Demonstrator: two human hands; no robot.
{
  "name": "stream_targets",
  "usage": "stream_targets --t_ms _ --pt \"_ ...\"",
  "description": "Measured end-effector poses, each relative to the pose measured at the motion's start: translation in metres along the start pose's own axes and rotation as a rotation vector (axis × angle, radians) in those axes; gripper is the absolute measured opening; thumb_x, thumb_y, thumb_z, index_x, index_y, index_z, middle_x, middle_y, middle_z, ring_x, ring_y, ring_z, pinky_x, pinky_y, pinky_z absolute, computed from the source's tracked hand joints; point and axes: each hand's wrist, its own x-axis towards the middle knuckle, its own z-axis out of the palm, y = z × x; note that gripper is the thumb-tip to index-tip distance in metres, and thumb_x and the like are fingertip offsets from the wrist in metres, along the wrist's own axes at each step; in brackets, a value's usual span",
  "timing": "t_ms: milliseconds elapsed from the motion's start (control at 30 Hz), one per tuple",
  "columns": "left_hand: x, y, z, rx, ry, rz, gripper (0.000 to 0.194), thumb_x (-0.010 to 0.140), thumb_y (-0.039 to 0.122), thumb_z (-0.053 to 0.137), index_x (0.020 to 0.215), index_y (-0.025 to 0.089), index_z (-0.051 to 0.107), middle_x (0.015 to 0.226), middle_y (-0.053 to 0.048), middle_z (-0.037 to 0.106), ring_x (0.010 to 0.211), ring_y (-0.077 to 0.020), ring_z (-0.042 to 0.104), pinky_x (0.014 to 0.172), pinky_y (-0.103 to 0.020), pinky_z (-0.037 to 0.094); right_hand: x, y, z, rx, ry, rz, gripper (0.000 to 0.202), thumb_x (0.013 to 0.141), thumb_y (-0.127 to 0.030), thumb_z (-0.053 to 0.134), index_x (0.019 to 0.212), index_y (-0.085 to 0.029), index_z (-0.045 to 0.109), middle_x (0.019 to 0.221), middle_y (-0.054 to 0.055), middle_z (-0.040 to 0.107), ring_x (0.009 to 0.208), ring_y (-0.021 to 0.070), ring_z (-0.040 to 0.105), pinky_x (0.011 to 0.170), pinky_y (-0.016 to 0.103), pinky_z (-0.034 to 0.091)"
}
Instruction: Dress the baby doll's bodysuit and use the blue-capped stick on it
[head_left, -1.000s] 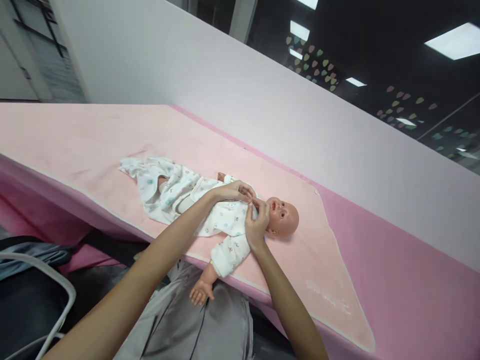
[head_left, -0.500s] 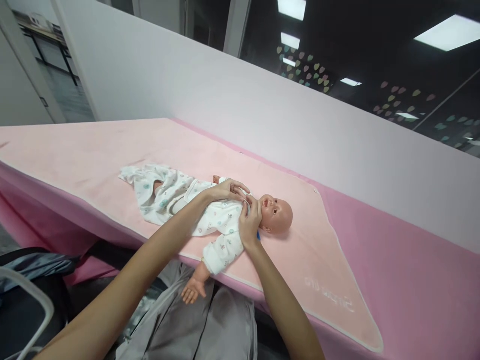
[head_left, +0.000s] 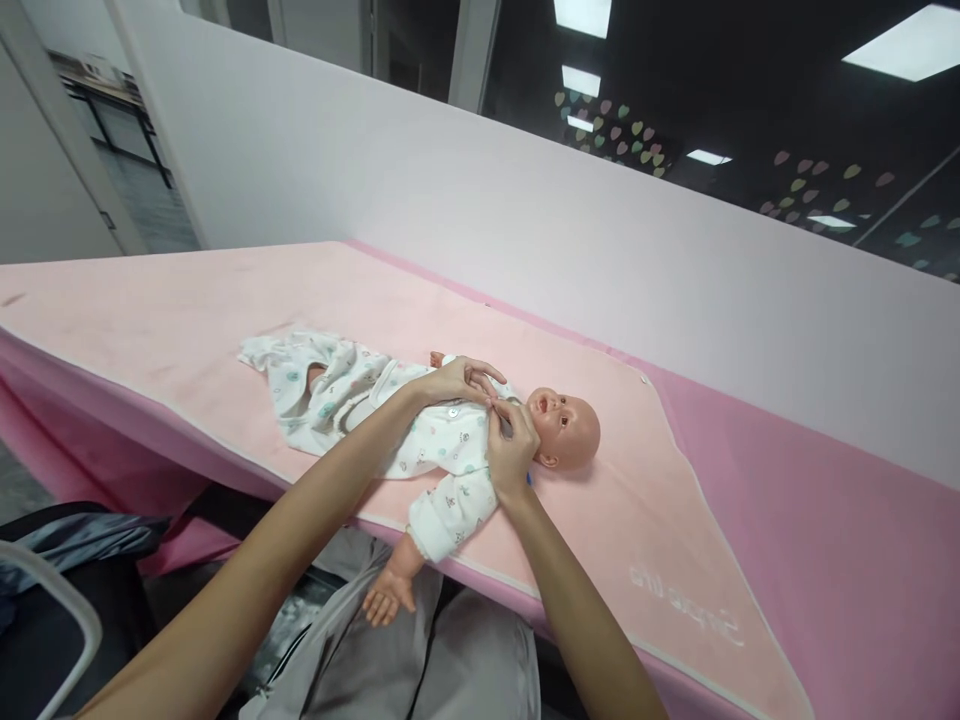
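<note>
A baby doll (head_left: 574,432) lies on its back, head to the right, dressed in a white patterned onesie (head_left: 442,440). At its upper chest my left hand (head_left: 461,380) pinches the collar edge of the onesie between thumb and fingers. My right hand (head_left: 514,445) meets it there, fingertips closed on the same edge just below the doll's chin. A button shows on the cloth beneath my left hand. One doll arm (head_left: 394,580) hangs over the near edge of the table. The legs of the onesie lie loose to the left.
The doll rests on a light pink mat (head_left: 150,310) over a darker pink cover (head_left: 847,520). Behind stands a white wall (head_left: 525,250) below dark glass. A chair with a pale curved armrest (head_left: 75,590) is at lower left.
My right hand's fingers have drawn into a tighter pinch at the collar. My left hand stays nearly in place. The view has shifted slightly.
</note>
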Motion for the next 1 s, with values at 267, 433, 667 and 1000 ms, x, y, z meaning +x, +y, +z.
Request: stream_targets --t_ms 267,433,667,1000 --pt "-0.0011 0.0007 -0.0007 0.105 -0.076 0.039 0.037 0.063 0.026 0.077 0.093 0.007 0.065 0.078 -0.01 0.068 0.071 -0.0147 0.064 0.065 -0.021 0.047 0.0 -0.0012 -0.0012 -0.011 0.029 -0.06 0.019 0.086 -0.024 0.045 0.093 -0.016 0.061 0.083 0.004 0.062 0.08 0.0115 0.055 0.074 0.023 0.046" --pt "-0.003 0.0046 -0.0014 0.209 -0.088 0.065 0.031 0.064 0.028 0.076 0.085 0.007 0.067 0.071 -0.008 0.066 0.066 -0.0124 0.061 0.059 -0.017 0.044 0.0004 0.0006 -0.0025 -0.053 0.066 -0.248 0.017 0.083 -0.017 0.049 0.095 -0.014 0.06 0.083 0.004 0.063 0.079 0.0108 0.057 0.074 0.022 0.047" --pt "-0.0021 0.0065 -0.0005 0.254 -0.025 0.042 0.027 0.064 0.027 0.076 0.082 0.008 0.067 0.07 -0.006 0.065 0.066 -0.0114 0.06 0.058 -0.016 0.041 0.0011 0.0014 -0.0042 -0.045 0.032 -0.284 0.022 0.083 -0.011 0.041 0.096 -0.014 0.059 0.088 0.007 0.062 0.087 0.0124 0.056 0.078 0.026 0.048" --pt "-0.0034 0.0075 0.0022 0.205 -0.041 0.033 0.027 0.062 0.027 0.077 0.077 0.008 0.064 0.071 -0.007 0.066 0.069 -0.0124 0.061 0.063 -0.019 0.043 0.0001 0.0012 -0.0006 -0.067 0.121 -0.212 0.018 0.084 -0.013 0.048 0.099 -0.014 0.056 0.091 0.007 0.06 0.086 0.0115 0.056 0.077 0.025 0.049"
